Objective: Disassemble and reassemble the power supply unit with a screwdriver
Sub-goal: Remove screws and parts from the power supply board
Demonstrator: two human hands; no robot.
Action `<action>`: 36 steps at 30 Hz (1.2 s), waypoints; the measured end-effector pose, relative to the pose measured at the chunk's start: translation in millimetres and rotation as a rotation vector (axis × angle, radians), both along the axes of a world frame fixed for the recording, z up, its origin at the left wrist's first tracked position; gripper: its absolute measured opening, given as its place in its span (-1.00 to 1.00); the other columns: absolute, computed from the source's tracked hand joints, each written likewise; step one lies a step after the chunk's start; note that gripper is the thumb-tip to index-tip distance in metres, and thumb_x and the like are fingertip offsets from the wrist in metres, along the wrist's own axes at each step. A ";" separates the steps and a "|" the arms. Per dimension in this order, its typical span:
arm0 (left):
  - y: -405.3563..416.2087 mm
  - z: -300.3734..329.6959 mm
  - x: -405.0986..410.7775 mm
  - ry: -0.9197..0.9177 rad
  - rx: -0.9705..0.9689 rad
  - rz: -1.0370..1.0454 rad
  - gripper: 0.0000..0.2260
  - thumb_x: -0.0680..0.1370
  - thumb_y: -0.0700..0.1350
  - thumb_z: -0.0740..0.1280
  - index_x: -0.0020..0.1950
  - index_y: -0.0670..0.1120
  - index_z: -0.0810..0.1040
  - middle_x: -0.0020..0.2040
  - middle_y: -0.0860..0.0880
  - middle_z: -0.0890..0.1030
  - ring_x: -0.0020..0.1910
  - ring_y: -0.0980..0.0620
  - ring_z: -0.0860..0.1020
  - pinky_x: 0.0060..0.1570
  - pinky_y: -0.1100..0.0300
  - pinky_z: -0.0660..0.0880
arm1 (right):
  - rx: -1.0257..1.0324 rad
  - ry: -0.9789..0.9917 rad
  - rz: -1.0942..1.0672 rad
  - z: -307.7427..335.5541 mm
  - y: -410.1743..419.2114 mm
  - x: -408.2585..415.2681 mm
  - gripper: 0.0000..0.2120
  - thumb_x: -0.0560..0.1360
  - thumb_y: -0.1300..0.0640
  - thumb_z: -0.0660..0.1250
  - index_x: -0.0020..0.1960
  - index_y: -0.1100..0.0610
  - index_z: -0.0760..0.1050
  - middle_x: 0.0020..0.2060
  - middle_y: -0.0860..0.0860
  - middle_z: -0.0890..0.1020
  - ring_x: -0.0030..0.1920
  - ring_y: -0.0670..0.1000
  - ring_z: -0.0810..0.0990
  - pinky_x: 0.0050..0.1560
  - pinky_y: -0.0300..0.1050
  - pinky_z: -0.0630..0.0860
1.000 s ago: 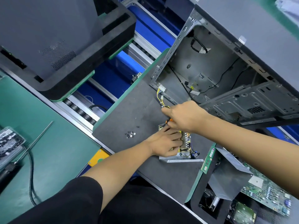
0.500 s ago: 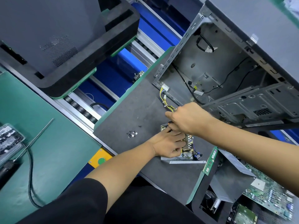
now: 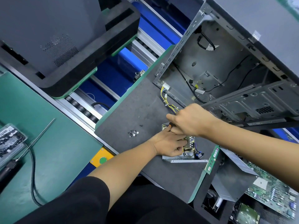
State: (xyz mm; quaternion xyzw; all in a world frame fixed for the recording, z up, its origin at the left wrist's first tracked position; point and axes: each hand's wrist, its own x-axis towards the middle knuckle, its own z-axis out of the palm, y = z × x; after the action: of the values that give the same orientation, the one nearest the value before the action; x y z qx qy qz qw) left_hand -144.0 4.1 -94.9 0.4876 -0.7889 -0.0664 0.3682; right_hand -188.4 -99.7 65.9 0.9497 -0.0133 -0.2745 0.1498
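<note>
Not much has shifted over the last second: both hands have stayed parked on the power supply (image 3: 186,147) and only the view has drifted a bit, so the loose screws (image 3: 133,133) sit at the same spot left of it. The power supply lies open on the grey counter (image 3: 129,110), at the near edge, with the empty computer case (image 3: 218,70) standing just beyond it and its yellow wire bundle (image 3: 166,101) trailing off toward the case. The left hand (image 3: 168,144) sits on the near-left part of the board, fingers curled down onto it and gripping it to keep it steady. The right hand (image 3: 191,122) is clenched around the screwdriver (image 3: 169,125), of which only a bit of orange and black handle pokes out at the board's far-left corner; the tip is hidden, so I can't tell which screw it's on. My worry from here: if the driver slips off the screw head, it could skid across the board and nick a part or jab the left fingers, which are right beside it. Also that screw pile is unguarded on the counter, so a bump from the left forearm could scatter them. A memory stick (image 3: 212,159) stands on edge just right of the unit.
</note>
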 end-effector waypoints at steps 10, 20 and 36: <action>1.5 -0.6 6.3 0.005 0.009 -0.069 -0.92 0.49 -0.14 0.37 -0.11 -0.13 0.62 -0.12 -0.11 0.56 -0.08 -0.18 0.52 0.08 -0.02 0.47 | 0.145 -0.135 -0.028 9.4 -9.9 -1.6 -0.69 0.48 0.02 0.38 -0.12 0.02 0.21 -0.32 -0.03 0.59 -0.41 0.16 0.53 -0.43 -0.13 0.20; 39.0 0.6 82.7 0.398 0.263 0.266 -0.68 0.51 0.16 0.47 0.05 0.04 0.42 -0.02 0.08 0.45 -0.06 0.03 0.43 0.04 0.14 0.37 | 0.246 -0.294 -0.400 25.0 -23.5 -19.6 -0.83 0.41 -0.14 0.10 -0.11 -0.06 0.24 -0.44 -0.05 0.46 -0.33 0.12 0.44 -0.39 -0.09 0.18; 30.1 6.0 119.0 0.436 0.592 0.190 -0.86 0.55 0.10 0.45 -0.05 0.05 0.67 -0.10 0.14 0.63 -0.02 0.16 0.52 0.19 0.06 0.31 | 0.449 -0.337 -0.686 18.8 -30.9 -15.2 -0.87 0.34 -0.07 0.21 -0.15 -0.07 0.35 -0.41 -0.08 0.55 -0.32 0.00 0.48 -0.25 -0.16 0.40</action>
State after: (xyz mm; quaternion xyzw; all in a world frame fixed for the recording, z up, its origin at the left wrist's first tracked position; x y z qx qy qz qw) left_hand -25.0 34.2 -88.9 0.6184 -0.5899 -0.3592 0.3749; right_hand -203.6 -130.6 84.7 0.9309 -0.2919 -0.1457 -0.1641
